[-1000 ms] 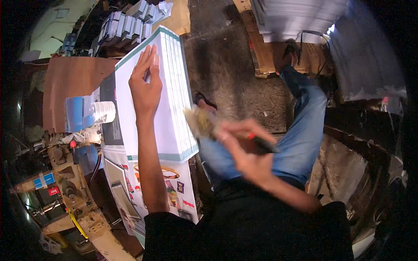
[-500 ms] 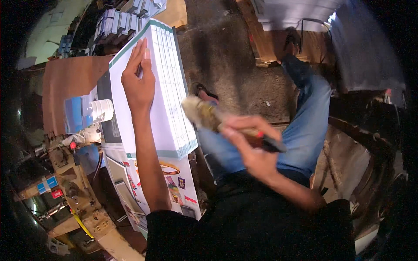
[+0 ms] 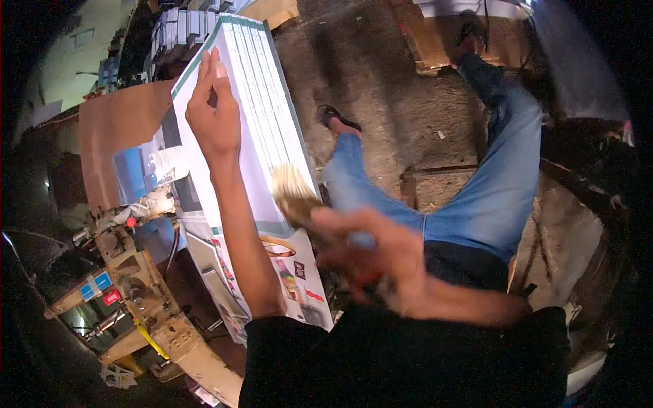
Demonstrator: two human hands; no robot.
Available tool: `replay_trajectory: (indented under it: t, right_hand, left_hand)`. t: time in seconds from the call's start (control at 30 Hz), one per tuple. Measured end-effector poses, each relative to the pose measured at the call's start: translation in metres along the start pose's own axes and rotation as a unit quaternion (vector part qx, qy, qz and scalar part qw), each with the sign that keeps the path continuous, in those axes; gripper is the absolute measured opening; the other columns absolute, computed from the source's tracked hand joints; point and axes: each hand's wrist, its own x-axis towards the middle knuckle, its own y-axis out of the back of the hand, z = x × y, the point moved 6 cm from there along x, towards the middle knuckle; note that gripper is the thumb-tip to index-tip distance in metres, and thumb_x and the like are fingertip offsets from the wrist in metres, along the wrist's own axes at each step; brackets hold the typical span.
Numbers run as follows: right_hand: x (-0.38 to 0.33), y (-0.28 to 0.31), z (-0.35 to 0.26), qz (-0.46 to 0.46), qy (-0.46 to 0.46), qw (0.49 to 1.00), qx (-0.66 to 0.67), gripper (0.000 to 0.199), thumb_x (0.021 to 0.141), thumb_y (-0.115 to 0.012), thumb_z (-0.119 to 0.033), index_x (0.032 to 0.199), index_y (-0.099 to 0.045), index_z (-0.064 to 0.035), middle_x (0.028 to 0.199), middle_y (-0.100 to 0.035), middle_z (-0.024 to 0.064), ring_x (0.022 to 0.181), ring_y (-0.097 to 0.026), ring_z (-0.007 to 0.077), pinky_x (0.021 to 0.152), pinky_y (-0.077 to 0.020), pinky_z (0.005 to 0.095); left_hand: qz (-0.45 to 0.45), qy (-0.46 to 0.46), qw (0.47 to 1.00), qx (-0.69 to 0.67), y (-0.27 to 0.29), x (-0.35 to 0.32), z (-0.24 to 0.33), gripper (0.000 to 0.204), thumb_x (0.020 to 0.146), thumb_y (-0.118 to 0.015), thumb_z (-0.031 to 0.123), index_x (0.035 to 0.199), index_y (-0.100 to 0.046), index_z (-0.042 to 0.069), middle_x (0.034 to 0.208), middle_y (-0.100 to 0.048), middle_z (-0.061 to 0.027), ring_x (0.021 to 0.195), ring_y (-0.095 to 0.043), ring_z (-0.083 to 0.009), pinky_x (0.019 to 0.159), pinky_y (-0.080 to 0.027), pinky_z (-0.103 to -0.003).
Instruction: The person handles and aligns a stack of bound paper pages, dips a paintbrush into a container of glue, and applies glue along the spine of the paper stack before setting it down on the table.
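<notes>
A stack of white books or booklets with green edges (image 3: 255, 88) stands at the left, its spines facing right. My left hand (image 3: 214, 115) lies flat on the stack's top, fingers stretched toward the far end. In my right hand (image 3: 381, 251), blurred by motion, is a paint brush (image 3: 292, 190) with pale bristles. Its bristles touch or nearly touch the near part of the spines; the exact contact I cannot tell. Below the stack, a white surface with colourful printed pictures (image 3: 299, 285) shows beside my left forearm.
Further stacks of books (image 3: 180, 30) stand at the far left. A brown board (image 3: 112, 143) and a white ribbed cylinder (image 3: 169, 164) lie left of the stack. A tan metal machine (image 3: 156, 326) occupies the lower left. My legs in jeans (image 3: 476, 183) stretch over the rough floor at right.
My right hand has swung the brush leftward and down onto the near end of the spines. The left hand stays on the stack. The whole view has shifted slightly.
</notes>
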Motion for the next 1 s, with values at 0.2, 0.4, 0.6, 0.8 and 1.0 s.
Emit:
replay_trajectory:
  t: [0.2,0.4,0.6,0.8,1.0]
  right_hand:
    - [-0.033,0.020,-0.033,-0.119,0.046,0.990,0.056,0.035,0.076,-0.068,-0.005,0.111,-0.068,-0.0048,0.133,-0.055,0.0268,0.115,-0.059,0.0399,0.092,-0.0516,0.0437]
    - [-0.033,0.000,0.004,-0.039,-0.014,0.992,0.121,0.031,0.078,-0.071,-0.014,0.108,-0.067,-0.0066,0.137,-0.052,0.0242,0.122,-0.054,0.0388,0.098,-0.0480,0.0471]
    - [-0.067,0.014,-0.006,-0.171,0.044,0.978,0.109,0.025,0.085,-0.068,-0.013,0.108,-0.066,-0.0066,0.139,-0.051,0.0221,0.120,-0.054,0.0356,0.094,-0.0497,0.0433]
    - [-0.002,0.101,0.035,0.088,-0.088,0.988,0.095,0.015,0.090,-0.062,-0.011,0.096,-0.071,-0.0011,0.111,-0.068,0.0219,0.088,-0.066,0.0263,0.076,-0.0526,0.0343]
    - [0.040,0.102,0.041,0.105,0.025,0.992,0.070,0.012,0.077,-0.071,0.006,0.086,-0.070,-0.0018,0.106,-0.069,0.0237,0.085,-0.069,0.0256,0.074,-0.0543,0.0337]
  left_hand:
    - [-0.024,-0.009,0.999,-0.036,0.003,0.000,-0.002,0.042,0.101,-0.050,0.023,0.132,-0.055,-0.006,0.142,-0.049,-0.0245,0.132,-0.048,-0.0267,0.108,-0.037,-0.034]
    - [-0.019,0.000,0.999,-0.035,-0.001,0.002,-0.014,0.042,0.101,-0.049,0.021,0.128,-0.056,-0.011,0.137,-0.054,-0.0243,0.131,-0.048,-0.0267,0.110,-0.034,-0.034]
    - [-0.012,0.125,0.992,-0.034,-0.003,-0.008,0.004,0.042,0.104,-0.045,0.024,0.130,-0.057,-0.006,0.116,-0.068,-0.0133,0.101,-0.065,-0.0167,0.088,-0.050,-0.028]
    - [0.004,0.081,0.997,-0.011,0.000,-0.011,0.013,0.041,0.105,-0.044,0.025,0.130,-0.058,-0.005,0.106,-0.071,-0.0099,0.088,-0.068,-0.0137,0.078,-0.053,-0.027]
    - [0.010,0.095,0.995,-0.002,-0.007,-0.010,0.014,0.041,0.105,-0.043,0.024,0.130,-0.058,-0.005,0.106,-0.071,-0.0117,0.086,-0.068,-0.0150,0.077,-0.054,-0.028]
